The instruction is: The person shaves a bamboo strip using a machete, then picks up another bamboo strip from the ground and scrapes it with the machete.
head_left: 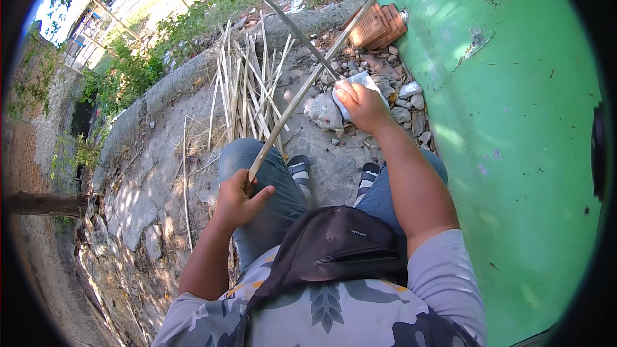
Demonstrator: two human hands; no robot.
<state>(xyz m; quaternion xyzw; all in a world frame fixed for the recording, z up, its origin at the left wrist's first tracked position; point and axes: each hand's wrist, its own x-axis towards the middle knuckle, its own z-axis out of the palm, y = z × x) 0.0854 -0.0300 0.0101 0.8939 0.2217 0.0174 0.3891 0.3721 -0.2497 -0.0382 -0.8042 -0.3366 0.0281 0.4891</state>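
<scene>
My left hand (240, 200) is wrapped round the lower end of a long split wooden strip (292, 106), perhaps bamboo, with the thumb sticking out to the right. From above my left knee the strip slants up and away to the right. My right hand (361, 106) grips a long-bladed knife (292, 27); its handle is hidden in the fist. The blade points away to the left and crosses the strip just ahead of that fist. Whether blade and strip touch, I cannot tell. Beyond my left knee lies a loose pile of pale split strips (247, 83).
Close on the right stands a green wall (508, 154). Rubble (323, 113), a whitish slab (367, 83) and stacked orange roof tiles (378, 27) lie along its foot. A low stone kerb (173, 90) curves round the far left. One thin strip (186, 186) lies left of my leg.
</scene>
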